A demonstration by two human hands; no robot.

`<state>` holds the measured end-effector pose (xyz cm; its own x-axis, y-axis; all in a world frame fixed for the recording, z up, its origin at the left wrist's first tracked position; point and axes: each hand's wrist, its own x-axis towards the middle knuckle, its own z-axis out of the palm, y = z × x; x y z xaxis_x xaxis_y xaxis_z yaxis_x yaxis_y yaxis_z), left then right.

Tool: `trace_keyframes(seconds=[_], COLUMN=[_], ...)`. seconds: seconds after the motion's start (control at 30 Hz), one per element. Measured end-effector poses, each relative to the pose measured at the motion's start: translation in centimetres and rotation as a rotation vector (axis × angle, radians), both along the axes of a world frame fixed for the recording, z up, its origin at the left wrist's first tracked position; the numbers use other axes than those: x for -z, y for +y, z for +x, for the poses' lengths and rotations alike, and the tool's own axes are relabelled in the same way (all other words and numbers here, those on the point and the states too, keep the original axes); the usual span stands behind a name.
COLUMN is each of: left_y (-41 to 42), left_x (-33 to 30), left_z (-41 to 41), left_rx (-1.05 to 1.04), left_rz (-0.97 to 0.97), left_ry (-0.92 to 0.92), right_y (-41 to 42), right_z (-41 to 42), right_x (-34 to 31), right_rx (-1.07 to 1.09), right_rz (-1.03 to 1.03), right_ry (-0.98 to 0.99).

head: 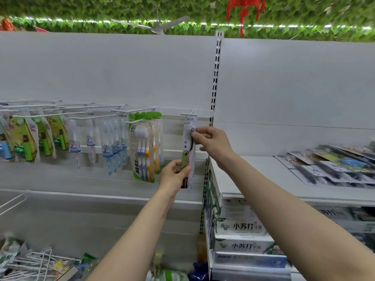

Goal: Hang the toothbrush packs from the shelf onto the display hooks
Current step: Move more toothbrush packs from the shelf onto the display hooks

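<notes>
A slim toothbrush pack (188, 142) marked BQB, with a black and green brush inside, hangs at the rightmost white display hook (187, 114). My left hand (174, 175) grips the pack's lower end. My right hand (213, 141) pinches its upper part beside the bristles. More toothbrush packs (332, 165) lie flat in a fanned pile on the white shelf (253, 171) at the right.
Other hooks to the left carry toothbrush packs, among them a green multi-pack (145, 147) right beside my left hand. A slotted upright (215, 78) divides the two shelf bays. Toothpaste boxes (241, 226) fill the shelf below. Loose wire hooks (34, 262) lie at lower left.
</notes>
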<state>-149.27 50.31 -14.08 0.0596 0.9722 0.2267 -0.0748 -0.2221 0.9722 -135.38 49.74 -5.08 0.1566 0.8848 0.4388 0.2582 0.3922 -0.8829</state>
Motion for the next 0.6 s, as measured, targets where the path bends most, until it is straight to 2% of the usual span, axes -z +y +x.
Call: trace_keyframes(seconds=[0.17,0.27,0.4,0.47,0.53,0.6], left_y=[-1.6,-4.1,-8.3,-10.8,-13.4,-16.2], left_x=[0.7,0.3,-1.4,-2.5,-3.7,-4.8], left_z=[-1.0,-2.0,-3.0,-3.0,-2.5,-1.4], left_rx=[-0.066,-0.100,-0.069,-0.030,0.000,0.029], left_rz=[-0.052,-0.021,0.206,0.326,0.432,0.518], left_ry=[0.123,0.303,0.787,0.966,1.087,1.154], right_y=[-3.7,-6.9,-13.0,-16.6,-20.2,-23.9], right_z=[1.4,2.9,4.8,5.8,6.8,7.7], right_x=[1.5,2.1,1.7,1.3,1.0,0.9], right_rx=[0.105,0.206,0.320,0.360,0.398,0.441], right_rz=[-0.087,-0.166,-0.232,-0.226,-0.221,-0.219], right_ry=[-0.143,-0.394,-0.900,-1.109,-1.212,-1.232])
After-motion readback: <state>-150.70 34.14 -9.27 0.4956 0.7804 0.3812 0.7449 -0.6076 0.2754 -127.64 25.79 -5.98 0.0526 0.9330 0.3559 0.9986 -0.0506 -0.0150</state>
